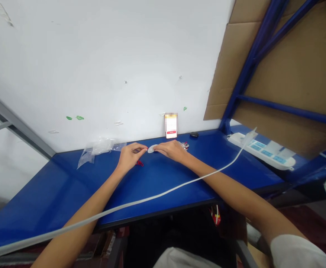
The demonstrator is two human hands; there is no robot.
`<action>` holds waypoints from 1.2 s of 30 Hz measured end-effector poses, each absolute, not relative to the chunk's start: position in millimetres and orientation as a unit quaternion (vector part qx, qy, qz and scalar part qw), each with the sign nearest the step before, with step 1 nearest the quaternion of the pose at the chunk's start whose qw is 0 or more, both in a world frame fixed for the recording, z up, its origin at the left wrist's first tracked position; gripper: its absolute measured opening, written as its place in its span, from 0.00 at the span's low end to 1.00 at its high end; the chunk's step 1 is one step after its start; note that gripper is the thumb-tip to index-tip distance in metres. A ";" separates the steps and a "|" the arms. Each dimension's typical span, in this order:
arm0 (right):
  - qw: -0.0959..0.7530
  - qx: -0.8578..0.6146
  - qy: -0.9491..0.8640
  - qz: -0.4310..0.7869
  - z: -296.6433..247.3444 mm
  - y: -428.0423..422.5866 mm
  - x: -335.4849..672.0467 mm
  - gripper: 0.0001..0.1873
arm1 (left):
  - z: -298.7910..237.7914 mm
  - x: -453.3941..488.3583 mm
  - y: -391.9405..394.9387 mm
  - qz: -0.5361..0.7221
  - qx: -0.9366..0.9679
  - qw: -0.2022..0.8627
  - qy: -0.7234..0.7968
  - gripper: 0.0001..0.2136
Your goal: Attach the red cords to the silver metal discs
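Above the blue table, my left hand [131,155] is closed in a pinch, with a bit of red at its fingertips. A red cord [139,163] shows just below that hand, partly hidden by it. My right hand [172,150] is closed on the edge of a small, pale round disc [151,149]. The disc sits between the two hands, close to the left fingertips; whether the red cord runs to it I cannot tell. Behind the right hand lies a small clear packet with red bits [184,146], partly covered.
Clear plastic bags [103,147] lie at the back left. A lit phone [171,125] leans on the wall, near a small black object [194,134]. A white cable [163,193] crosses in front of both forearms to a power strip [263,150] on the right.
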State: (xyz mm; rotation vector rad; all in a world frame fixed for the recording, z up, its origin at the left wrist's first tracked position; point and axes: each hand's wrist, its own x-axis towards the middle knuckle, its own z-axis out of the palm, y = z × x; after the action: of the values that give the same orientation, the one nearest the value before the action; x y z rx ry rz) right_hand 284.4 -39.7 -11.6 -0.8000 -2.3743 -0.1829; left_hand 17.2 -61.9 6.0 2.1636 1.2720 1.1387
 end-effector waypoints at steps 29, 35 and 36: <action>0.413 -0.272 -0.860 0.126 -30.0 -42.8 262.3 0.16 | -0.2 23.2 -64.3 0.374 0.798 0.134 0.452 0.05; 0.414 -0.271 -0.862 0.112 -28.5 -43.6 262.3 0.14 | 2.2 23.4 -65.3 0.343 0.827 0.078 0.438 0.06; 0.413 -0.271 -0.863 0.107 -28.3 -43.7 262.3 0.14 | 2.7 23.9 -65.8 0.340 0.831 0.074 0.434 0.05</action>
State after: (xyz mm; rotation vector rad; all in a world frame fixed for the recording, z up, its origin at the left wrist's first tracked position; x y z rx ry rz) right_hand 262.3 -43.7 -28.3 -0.6807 -2.1703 0.2686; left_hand 23.9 -65.8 2.7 2.4937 1.3036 1.0200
